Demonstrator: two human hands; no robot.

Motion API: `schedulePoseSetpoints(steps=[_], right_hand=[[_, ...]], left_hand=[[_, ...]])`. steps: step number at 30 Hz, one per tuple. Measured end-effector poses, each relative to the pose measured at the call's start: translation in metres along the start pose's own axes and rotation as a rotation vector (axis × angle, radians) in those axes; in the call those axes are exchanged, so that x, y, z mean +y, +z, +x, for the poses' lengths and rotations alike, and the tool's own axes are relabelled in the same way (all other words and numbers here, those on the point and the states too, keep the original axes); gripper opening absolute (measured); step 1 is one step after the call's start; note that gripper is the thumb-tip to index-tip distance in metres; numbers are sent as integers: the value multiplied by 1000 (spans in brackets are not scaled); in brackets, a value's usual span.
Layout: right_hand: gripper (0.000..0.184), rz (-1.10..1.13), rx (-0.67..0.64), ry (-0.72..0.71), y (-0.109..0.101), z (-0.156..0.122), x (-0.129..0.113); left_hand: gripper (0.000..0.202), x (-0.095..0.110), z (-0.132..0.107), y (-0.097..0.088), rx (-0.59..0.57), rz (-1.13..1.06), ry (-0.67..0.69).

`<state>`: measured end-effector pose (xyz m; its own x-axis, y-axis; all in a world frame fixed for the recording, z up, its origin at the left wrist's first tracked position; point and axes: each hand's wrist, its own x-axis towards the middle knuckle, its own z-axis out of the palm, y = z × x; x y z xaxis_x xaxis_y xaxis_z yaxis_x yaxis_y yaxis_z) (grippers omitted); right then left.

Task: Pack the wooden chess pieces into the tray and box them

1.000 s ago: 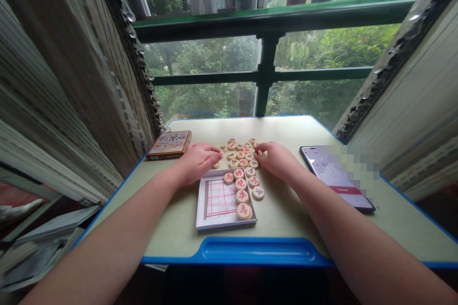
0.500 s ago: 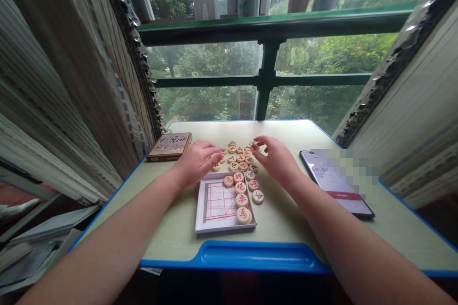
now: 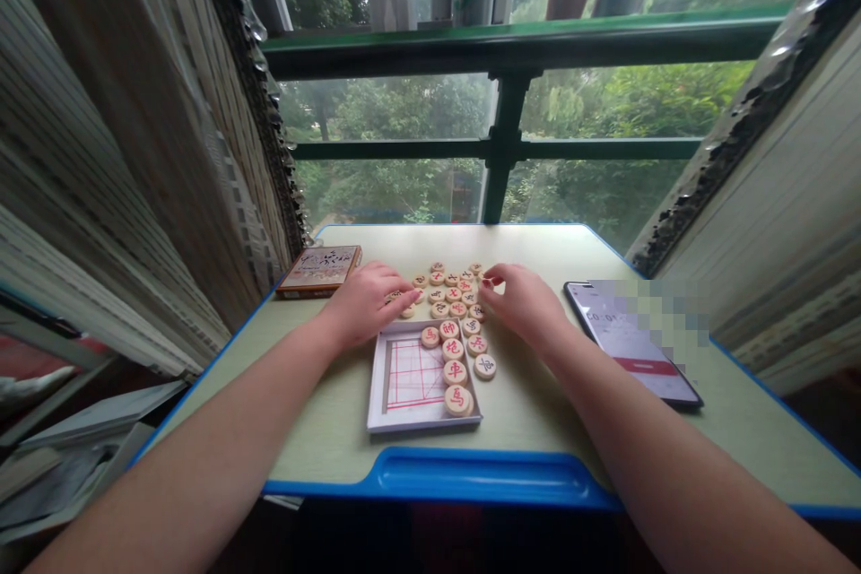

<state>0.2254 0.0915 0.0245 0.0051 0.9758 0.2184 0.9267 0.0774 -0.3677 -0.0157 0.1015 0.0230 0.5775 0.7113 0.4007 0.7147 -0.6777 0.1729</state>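
Round wooden Chinese chess pieces (image 3: 454,294) lie in a loose cluster in the middle of the table, marked in red or dark characters. My left hand (image 3: 369,300) is at the cluster's left edge, fingers stretched out and loosely apart over the pieces there, partly covering them. On the right side, my right hand (image 3: 517,298) has thumb and fingertips pinched together, apparently round a piece mostly hidden by the fingers. Nearer me is a shallow white box tray (image 3: 378,386) with a red-lined board sheet (image 3: 412,377) and several red-marked pieces (image 3: 455,372) along its right side.
A brown printed box (image 3: 319,271) sits at the table's left edge. To the right lies a phone (image 3: 646,366), partly blurred out. A blue trough (image 3: 481,475) runs along the table's front edge. Curtains (image 3: 168,108) flank the window, with cans and cups on its ledge.
My right hand's fingers have drawn closer together and moved slightly down, off the far-right pieces. My left hand has barely shifted. The view has moved a little.
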Motion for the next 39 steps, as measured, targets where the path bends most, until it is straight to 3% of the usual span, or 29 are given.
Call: schedulePoseSetpoints(steps=[4, 7, 10, 14, 22, 32, 39], right_hand=[[24, -61, -117, 42, 1, 3, 3], [28, -41, -60, 15, 4, 2, 1], [30, -10, 46, -170, 9, 0, -6], [27, -67, 10, -374, 15, -2, -16], [26, -43, 20, -241, 19, 3, -15], [26, 89, -36, -223, 21, 8, -13], [25, 119, -65, -283, 22, 9, -14]], left_hand=[[38, 1, 0, 1, -31, 9, 3], [43, 3, 0, 1, -66, 9, 2], [56, 6, 3, 2, -89, 26, -35], [71, 13, 13, 7, -116, 53, -154], [71, 28, 27, 18, -317, -8, -129], [71, 23, 23, 15, -214, 27, -216], [69, 17, 22, 21, -252, 45, -249]])
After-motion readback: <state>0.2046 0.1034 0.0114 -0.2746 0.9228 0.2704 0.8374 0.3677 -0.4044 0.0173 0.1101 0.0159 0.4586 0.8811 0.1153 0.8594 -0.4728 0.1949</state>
